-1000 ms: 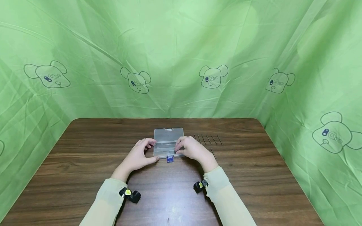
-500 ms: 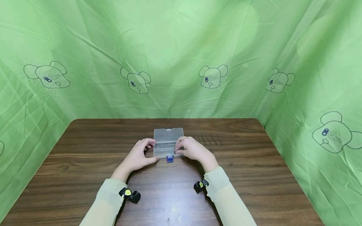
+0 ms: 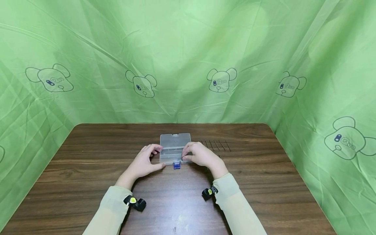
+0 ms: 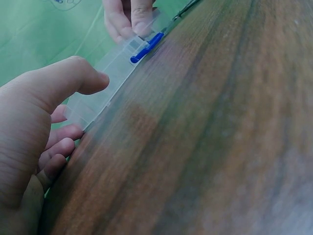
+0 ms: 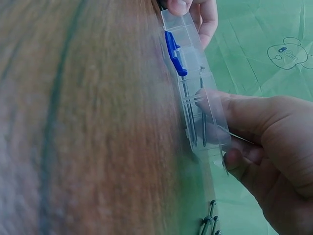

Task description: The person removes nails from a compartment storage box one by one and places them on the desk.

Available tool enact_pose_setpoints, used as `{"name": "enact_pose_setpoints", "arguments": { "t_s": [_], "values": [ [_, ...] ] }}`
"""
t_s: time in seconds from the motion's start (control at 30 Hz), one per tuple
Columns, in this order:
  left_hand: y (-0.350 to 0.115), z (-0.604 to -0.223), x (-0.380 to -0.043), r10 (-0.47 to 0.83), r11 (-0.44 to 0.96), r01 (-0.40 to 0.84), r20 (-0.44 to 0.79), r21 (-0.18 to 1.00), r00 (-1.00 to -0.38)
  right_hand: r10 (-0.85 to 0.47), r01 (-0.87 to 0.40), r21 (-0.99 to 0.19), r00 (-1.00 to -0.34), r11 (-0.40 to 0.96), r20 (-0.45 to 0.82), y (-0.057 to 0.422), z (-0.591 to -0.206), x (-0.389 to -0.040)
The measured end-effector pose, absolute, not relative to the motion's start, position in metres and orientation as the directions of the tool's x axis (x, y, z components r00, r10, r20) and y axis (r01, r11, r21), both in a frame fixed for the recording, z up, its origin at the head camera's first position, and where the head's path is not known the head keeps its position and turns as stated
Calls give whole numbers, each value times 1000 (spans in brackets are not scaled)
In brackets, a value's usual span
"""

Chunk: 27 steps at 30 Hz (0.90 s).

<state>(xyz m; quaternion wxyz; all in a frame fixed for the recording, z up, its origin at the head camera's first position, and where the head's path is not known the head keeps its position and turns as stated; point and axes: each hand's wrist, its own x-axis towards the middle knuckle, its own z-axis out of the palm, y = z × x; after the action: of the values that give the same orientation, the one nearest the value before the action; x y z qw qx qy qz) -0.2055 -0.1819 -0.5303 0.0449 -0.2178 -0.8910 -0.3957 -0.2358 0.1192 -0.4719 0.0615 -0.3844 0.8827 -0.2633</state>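
Note:
A clear plastic compartment box [image 3: 170, 156] with a blue latch [image 3: 177, 165] lies on the table, its lid [image 3: 174, 140] folded back. My left hand [image 3: 144, 163] grips the box's left end, thumb at the front corner and fingers around the side. At the other end, my right hand [image 3: 201, 155] reaches into a compartment. In the right wrist view, its bent fingers [image 5: 217, 105] pinch a thin nail [image 5: 204, 117] low inside the box. Another nail [image 5: 187, 103] lies alongside it, seen through the clear wall.
Several nails [image 3: 216, 145] lie in a row on the brown wooden table [image 3: 102, 156], right of the box. One more nail [image 3: 220, 156] shows just past my right wrist. Green cloth [image 3: 182, 107] with printed bear outlines hangs behind the table and at both sides.
My right wrist has shifted slightly and now covers more of the lone nail beside it. The fingers of both hands and the box have stayed in place.

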Motion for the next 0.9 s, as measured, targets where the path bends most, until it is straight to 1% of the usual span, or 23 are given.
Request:
{"name": "enact_pose_setpoints", "arguments": {
  "t_s": [0.53, 0.9],
  "values": [
    [-183, -529, -205, 349, 590, 423, 256, 687, -902, -700, -628, -537, -708, 563, 94, 118, -471, -237],
    [-182, -531, -205, 349, 591, 430, 264, 683, -899, -688, -631, -552, -713, 545, 136, 123, -468, -235]
  ]
}}
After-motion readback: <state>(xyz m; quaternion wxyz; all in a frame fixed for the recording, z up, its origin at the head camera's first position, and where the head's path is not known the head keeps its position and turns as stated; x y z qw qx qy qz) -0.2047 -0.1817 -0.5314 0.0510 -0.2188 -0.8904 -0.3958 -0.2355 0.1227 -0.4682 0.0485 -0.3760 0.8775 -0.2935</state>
